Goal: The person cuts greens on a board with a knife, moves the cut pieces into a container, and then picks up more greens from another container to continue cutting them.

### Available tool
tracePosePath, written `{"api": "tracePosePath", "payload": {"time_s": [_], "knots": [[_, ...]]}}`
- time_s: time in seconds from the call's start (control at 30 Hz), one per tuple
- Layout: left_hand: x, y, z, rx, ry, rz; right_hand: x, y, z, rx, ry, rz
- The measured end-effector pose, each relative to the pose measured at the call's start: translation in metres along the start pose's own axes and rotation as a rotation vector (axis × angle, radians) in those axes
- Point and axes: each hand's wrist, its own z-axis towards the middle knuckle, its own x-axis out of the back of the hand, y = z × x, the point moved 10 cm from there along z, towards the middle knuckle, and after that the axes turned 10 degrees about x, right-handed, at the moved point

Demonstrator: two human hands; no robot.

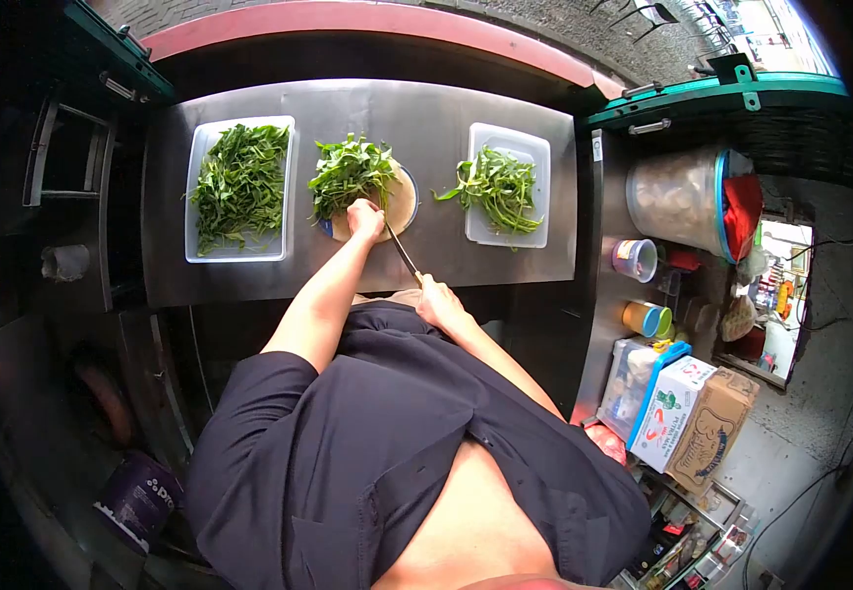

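Centrally, greens [350, 175] at left hand [365, 219], left tray [235, 259] leaf-filled, right tray [532, 147] sparser.

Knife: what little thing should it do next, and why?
Probably one short cut through the greens: the left hand holds them on the board, and the right hand has the knife pointed toward them.

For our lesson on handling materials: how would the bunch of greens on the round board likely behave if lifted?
The bunch of greens would probably flop, since its thin leaves splay loosely. It is likely light for its bulk, being mostly foliage. Pieces may slip free, as no tie shows around it.
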Motion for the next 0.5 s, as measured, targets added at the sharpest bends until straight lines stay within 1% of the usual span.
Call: {"api": "tracePosePath", "payload": {"time_s": [0.03,0.07,0.1,0.17,0.23,0.27,0.37,0.5], "knots": [[0.002,-0.002,0.000,0.019,-0.004,-0.011,0.002,-0.001,-0.006,-0.003,-0.027,-0.028],[0.004,0.001,-0.001,-0.013,0.012,0.021,0.004,-0.003,-0.009,-0.004,-0.050,-0.057],[0.005,0.005,-0.002,-0.046,0.027,0.051,0.005,-0.001,-0.008,-0.001,-0.040,-0.053],[0.003,0.003,-0.001,-0.026,0.009,0.032,0.003,0.011,-0.012,-0.043,-0.014,-0.032],[0.006,0.007,-0.005,-0.108,0.065,0.040,-0.005,0.019,-0.014,-0.028,0.008,-0.024],[0.003,0.002,-0.002,-0.046,0.025,0.019,-0.006,0.019,-0.011,-0.002,0.033,-0.015],[0.014,0.014,-0.013,-0.104,0.081,0.079,-0.004,0.021,-0.010,-0.016,0.095,-0.011],[0.008,0.009,-0.008,-0.073,0.043,0.065,0.000,0.021,-0.003,-0.010,0.151,-0.028]]}}
